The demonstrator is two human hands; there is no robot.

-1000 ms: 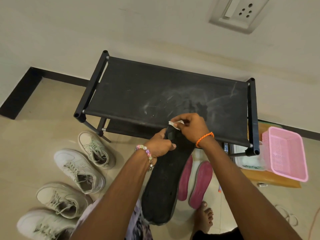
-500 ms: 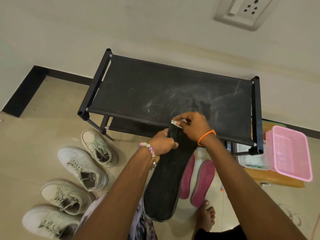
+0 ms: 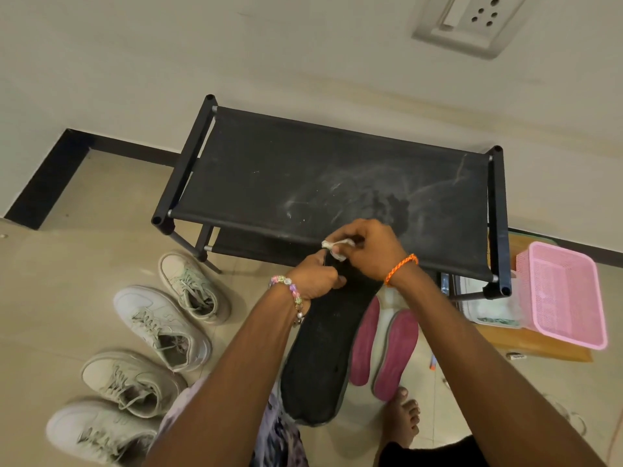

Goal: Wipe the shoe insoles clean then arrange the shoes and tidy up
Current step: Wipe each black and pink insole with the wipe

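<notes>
Lower left of frame: four pale sneakers on the tiled floor, in a loose column. Nearest the bottom edge a white sneaker [image 3: 97, 433], above it a beige sneaker [image 3: 131, 382], then another white sneaker [image 3: 161, 326], and topmost a beige sneaker with greenish laces [image 3: 194, 286] just beside the rack's leg.

Centre, upper half: black shoe rack [image 3: 337, 183] against the wall, fabric top shelf smeared with pale dust marks; a lower shelf partly visible beneath.

Centre, in front of the rack: left hand [image 3: 315, 279], beaded bracelet at the wrist, fingers curled round the upper end of a long black insole [image 3: 320, 358], gripping it. Insole hangs tilted, lower end toward the bottom of the frame, over patterned clothing.

Just right of that: right hand [image 3: 369, 249], orange cord at the wrist, pinching a small crumpled white wipe [image 3: 337, 249] against the top tip of the black insole. Hands nearly touching.

Right of the black insole, on the floor: two pink insoles [image 3: 396, 352] side by side, lengthwise. Bare foot [image 3: 403, 419] just below them.

Right edge: pink plastic basket [image 3: 566, 291] on a wooden board [image 3: 539, 345], a clear packet of wipes [image 3: 492, 310] beside it, partly under the rack's corner.

Top right: wall socket [image 3: 472, 21].
</notes>
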